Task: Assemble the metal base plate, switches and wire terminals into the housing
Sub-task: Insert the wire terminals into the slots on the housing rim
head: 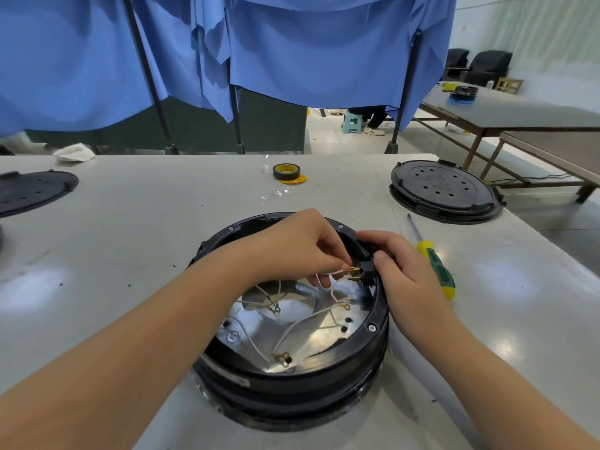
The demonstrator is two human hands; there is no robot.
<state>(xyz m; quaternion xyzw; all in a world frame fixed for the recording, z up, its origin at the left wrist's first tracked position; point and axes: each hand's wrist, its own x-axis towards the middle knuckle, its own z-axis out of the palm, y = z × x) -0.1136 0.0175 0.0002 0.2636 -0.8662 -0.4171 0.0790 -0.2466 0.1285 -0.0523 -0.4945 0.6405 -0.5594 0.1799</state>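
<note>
both hands (293, 248) (401, 271) in pinching grip

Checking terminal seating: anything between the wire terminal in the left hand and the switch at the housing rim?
Nothing visible. The left hand pinches the terminal right at the switch, which the right hand holds.

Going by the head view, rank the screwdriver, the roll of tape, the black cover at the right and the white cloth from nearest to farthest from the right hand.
From the right hand:
1. Screwdriver, just to its right on the table.
2. Black cover, farther back on the right.
3. Roll of tape, at the back centre; too close to the cover to call.
4. White cloth, at the far back left edge.
</note>
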